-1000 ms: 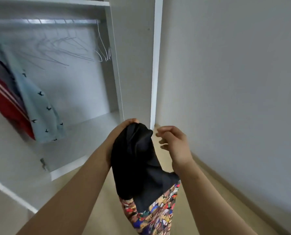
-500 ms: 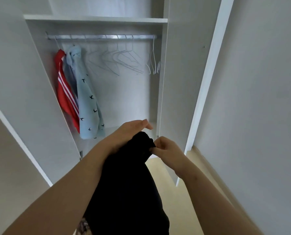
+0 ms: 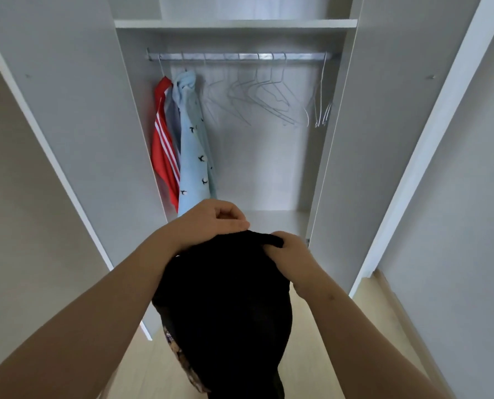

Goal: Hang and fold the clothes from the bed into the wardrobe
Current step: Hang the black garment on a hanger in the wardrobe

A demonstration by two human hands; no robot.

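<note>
Our right hand [image 3: 290,256] pinches the top edge of the black garment [image 3: 225,306], and our left hand [image 3: 211,223] closes over that same edge just beside it, likely to find the shoulders for hanging. The garment droops below both grips, dark, with a patterned lining showing low. Beyond and above hang bare hangers [image 3: 268,96] on the rail [image 3: 240,56]; 2 garments [image 3: 182,145] hang up-left.

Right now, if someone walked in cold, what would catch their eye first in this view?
The black garment fills the lower middle, bunched at its top edge between the left hand and right hand. Behind it the open wardrobe shows a red striped top and a pale blue shirt hanging at the rail's left end, with empty wire hangers spread to the right.
</note>
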